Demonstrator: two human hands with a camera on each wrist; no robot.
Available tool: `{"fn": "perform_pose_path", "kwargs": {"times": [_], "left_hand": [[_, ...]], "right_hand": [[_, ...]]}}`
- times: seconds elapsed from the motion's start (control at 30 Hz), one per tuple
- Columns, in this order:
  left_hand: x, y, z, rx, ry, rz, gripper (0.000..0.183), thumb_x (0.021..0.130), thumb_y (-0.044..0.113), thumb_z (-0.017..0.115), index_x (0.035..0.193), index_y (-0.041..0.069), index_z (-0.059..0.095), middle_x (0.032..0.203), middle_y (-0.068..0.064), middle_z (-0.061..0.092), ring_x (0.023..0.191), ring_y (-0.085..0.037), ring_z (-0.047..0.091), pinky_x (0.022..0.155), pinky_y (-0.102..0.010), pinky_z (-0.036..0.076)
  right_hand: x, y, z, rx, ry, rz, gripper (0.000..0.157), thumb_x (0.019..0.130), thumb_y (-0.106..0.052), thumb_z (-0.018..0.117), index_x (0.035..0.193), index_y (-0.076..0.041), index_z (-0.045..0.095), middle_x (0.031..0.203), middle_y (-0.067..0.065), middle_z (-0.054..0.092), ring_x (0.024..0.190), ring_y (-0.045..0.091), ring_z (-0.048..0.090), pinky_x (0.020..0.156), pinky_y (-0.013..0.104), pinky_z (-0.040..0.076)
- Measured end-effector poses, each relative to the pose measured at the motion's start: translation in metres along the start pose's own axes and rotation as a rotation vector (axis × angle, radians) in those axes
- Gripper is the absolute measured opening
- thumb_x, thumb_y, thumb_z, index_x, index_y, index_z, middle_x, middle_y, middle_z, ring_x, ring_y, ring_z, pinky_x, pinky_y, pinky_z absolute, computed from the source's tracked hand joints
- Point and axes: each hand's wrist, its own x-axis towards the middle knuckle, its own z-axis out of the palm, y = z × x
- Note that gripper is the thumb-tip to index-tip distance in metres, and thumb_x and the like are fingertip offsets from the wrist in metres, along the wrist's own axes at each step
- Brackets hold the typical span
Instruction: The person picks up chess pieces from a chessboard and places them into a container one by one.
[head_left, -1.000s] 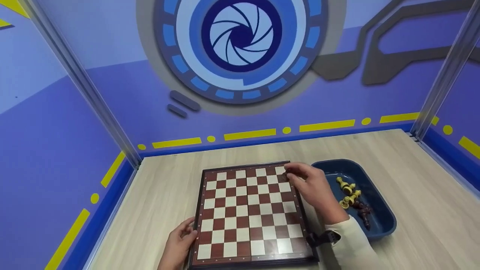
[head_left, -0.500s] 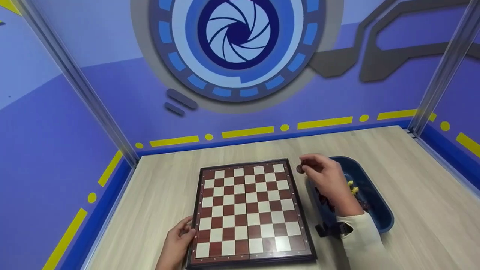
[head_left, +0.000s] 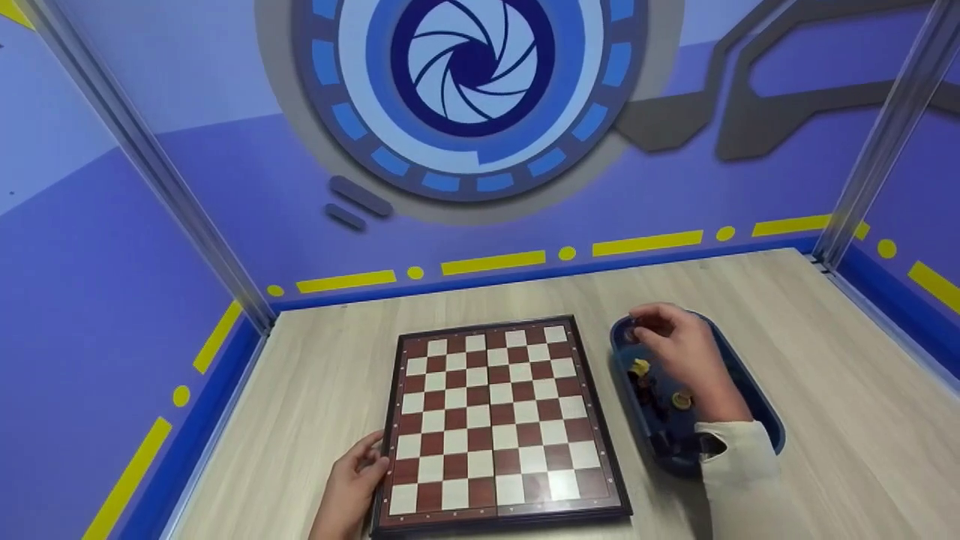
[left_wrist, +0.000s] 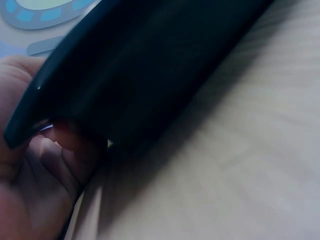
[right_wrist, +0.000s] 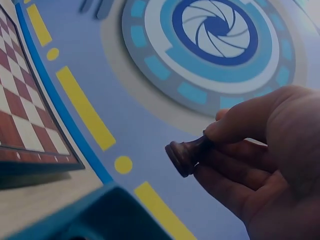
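Observation:
My right hand (head_left: 686, 352) is over the far end of the dark blue plastic bin (head_left: 757, 382). Between thumb and fingers it pinches a dark brown chess piece (right_wrist: 185, 154), its round base pointing away from the palm in the right wrist view. The piece's top is hidden by the fingers. At the near left edge of the chessboard (head_left: 487, 420), my left hand (head_left: 351, 480) grips the rim, with curled fingers seen at the board's side (left_wrist: 150, 65) in the left wrist view. No pieces stand on the brown and cream squares.
Inside the bin lie yellow chess pieces (head_left: 681, 400) and dark ones (head_left: 646, 390), partly covered by the right forearm. The wooden table (head_left: 300, 405) ends at blue printed walls (head_left: 225, 187) at the back and sides. A dark wrist strap sits at the right sleeve (head_left: 739, 450).
My right hand has lifted the dark chess piece from the far right corner of the board and carried it right, over the bin. The left hand stays on the board's edge.

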Motion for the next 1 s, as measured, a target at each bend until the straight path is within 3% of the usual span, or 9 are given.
{"fn": "perform_pose_path", "kwargs": {"times": [0.13, 0.3, 0.53, 0.67, 0.87, 1.0], "left_hand": [[-0.001, 0.000, 0.001, -0.004, 0.008, -0.012, 0.049, 0.095, 0.008, 0.054, 0.143, 0.002, 0.044, 0.103, -0.009, 0.054, 0.090, -0.016, 0.060, 0.073, -0.027, 0.055], [-0.003, 0.001, 0.001, 0.003, 0.007, -0.022, 0.050, 0.096, 0.009, 0.053, 0.144, 0.002, 0.042, 0.104, -0.009, 0.055, 0.090, -0.016, 0.061, 0.072, -0.028, 0.055], [-0.002, 0.000, 0.000, 0.044, 0.000, -0.014, 0.051, 0.096, 0.010, 0.053, 0.144, 0.001, 0.041, 0.105, -0.009, 0.056, 0.089, -0.014, 0.063, 0.071, -0.027, 0.055], [0.000, -0.001, 0.000, 0.029, -0.001, -0.016, 0.050, 0.096, 0.009, 0.053, 0.144, 0.000, 0.041, 0.104, -0.009, 0.055, 0.090, -0.014, 0.063, 0.072, -0.027, 0.055], [0.001, -0.001, 0.000, 0.022, -0.002, -0.025, 0.050, 0.096, 0.009, 0.053, 0.144, 0.000, 0.041, 0.104, -0.009, 0.054, 0.090, -0.015, 0.062, 0.071, -0.028, 0.055], [0.000, 0.001, 0.000, 0.030, 0.001, -0.014, 0.050, 0.096, 0.009, 0.053, 0.144, 0.000, 0.041, 0.104, -0.009, 0.054, 0.088, -0.015, 0.061, 0.070, -0.027, 0.054]], "right_hand": [[0.000, 0.010, -0.005, 0.000, -0.030, 0.032, 0.025, 0.094, -0.010, 0.060, 0.118, -0.007, 0.065, 0.110, 0.012, 0.068, 0.098, 0.024, 0.066, 0.081, 0.024, 0.052], [0.000, 0.018, -0.009, -0.024, -0.034, 0.079, 0.025, 0.094, -0.008, 0.060, 0.118, -0.008, 0.065, 0.111, 0.014, 0.068, 0.097, 0.027, 0.065, 0.085, 0.040, 0.051], [0.000, 0.022, -0.015, -0.053, -0.061, 0.165, 0.027, 0.093, -0.009, 0.058, 0.120, -0.008, 0.063, 0.115, 0.016, 0.066, 0.096, 0.026, 0.064, 0.080, 0.034, 0.049], [0.000, 0.024, -0.017, -0.067, -0.060, 0.170, 0.029, 0.093, -0.010, 0.058, 0.121, -0.005, 0.063, 0.115, 0.018, 0.065, 0.092, 0.028, 0.063, 0.074, 0.032, 0.049], [-0.001, 0.025, -0.020, -0.093, -0.053, 0.160, 0.029, 0.094, -0.014, 0.058, 0.122, -0.005, 0.063, 0.119, 0.018, 0.063, 0.097, 0.029, 0.059, 0.080, 0.037, 0.049], [-0.001, 0.025, -0.020, -0.089, -0.072, 0.176, 0.029, 0.096, -0.017, 0.057, 0.122, -0.007, 0.063, 0.120, 0.017, 0.063, 0.096, 0.029, 0.057, 0.077, 0.033, 0.049]]}}
